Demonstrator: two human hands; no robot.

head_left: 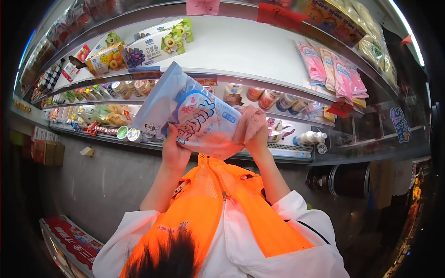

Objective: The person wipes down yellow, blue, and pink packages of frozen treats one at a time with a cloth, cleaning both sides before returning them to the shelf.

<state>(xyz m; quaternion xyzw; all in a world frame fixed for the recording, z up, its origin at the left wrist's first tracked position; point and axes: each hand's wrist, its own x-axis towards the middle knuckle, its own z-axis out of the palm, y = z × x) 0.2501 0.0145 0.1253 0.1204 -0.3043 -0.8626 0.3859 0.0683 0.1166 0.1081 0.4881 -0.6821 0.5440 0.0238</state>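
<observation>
Bag (204,118), before the shelf (236,51), looks light, soft, slightly slippery; best held by its lower edge, where left hand (174,150) grips, right hand (259,140) grasping cloth (251,123) against it.

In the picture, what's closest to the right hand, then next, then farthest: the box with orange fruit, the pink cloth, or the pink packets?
From the right hand:
1. Pink cloth: right in its grip, against the bag.
2. Pink packets: right side of the shelf.
3. Orange fruit box: far over on the left.
</observation>
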